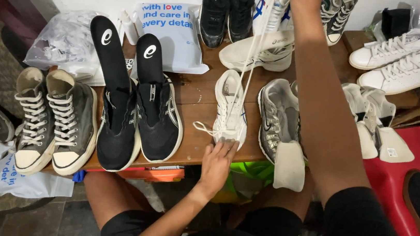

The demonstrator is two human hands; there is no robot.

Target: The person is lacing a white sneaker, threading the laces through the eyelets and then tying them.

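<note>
Left hand [217,161] presses mesh white sneaker [230,108], laces [251,60] taut.

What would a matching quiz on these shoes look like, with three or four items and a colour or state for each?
Things:
1. White sneaker under the left hand
2. High-top pair at the table's left end
3. Black running pair
4. Silver sneaker

States:
A. pale insole leaning against its toe
B. black insoles standing up out of them
C. laces pulled straight up
D. grey canvas, white laces, cream toe caps

Pairs: 1-C, 2-D, 3-B, 4-A. The right hand is raised out of view, the laces running up towards it.
</note>
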